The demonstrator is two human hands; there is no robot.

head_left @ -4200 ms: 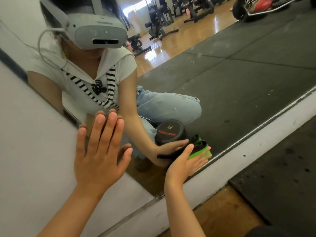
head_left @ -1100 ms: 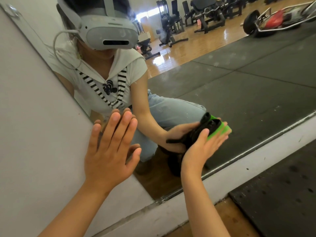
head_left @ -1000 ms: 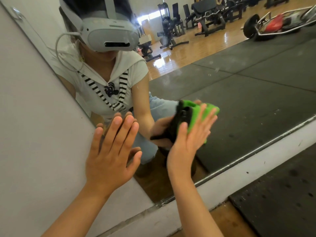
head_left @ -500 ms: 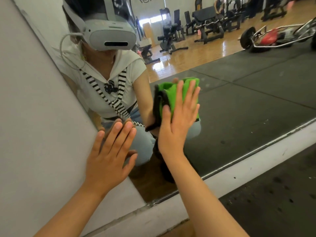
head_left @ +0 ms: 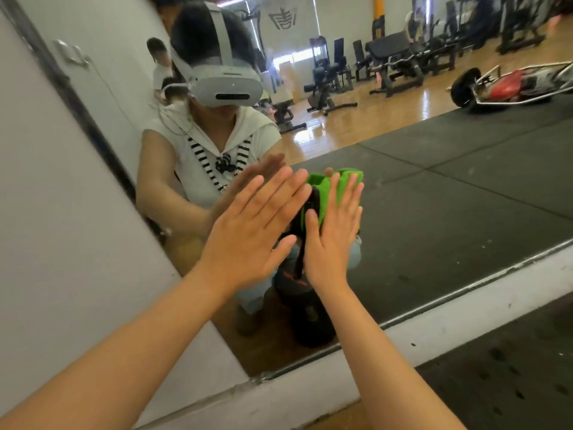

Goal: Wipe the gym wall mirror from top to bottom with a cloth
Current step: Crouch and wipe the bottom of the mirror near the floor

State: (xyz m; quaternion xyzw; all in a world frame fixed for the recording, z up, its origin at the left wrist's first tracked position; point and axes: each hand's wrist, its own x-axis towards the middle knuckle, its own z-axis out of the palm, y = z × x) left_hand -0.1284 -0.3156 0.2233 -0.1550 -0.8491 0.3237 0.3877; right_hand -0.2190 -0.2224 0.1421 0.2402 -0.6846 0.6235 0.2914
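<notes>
The wall mirror (head_left: 449, 206) fills the middle and right of the view and reflects me crouching with a headset on. My right hand (head_left: 333, 234) presses a green and black cloth (head_left: 328, 187) flat against the glass, its fingers straight and pointing up. Just left of it is my left hand (head_left: 251, 231), fingers straight and spread, slanting up to the right in front of the mirror's left part. Whether its palm touches the glass is unclear. Most of the cloth is hidden under my right hand.
A grey wall (head_left: 55, 228) borders the mirror on the left, and a white ledge (head_left: 465, 308) runs under it. Black rubber mat (head_left: 511, 367) covers the floor at lower right. Gym machines and a second person appear only as reflections.
My left hand has moved off the grey wall and to the right, now beside my right hand. The right hand with the cloth has shifted slightly; the view has tilted up.
</notes>
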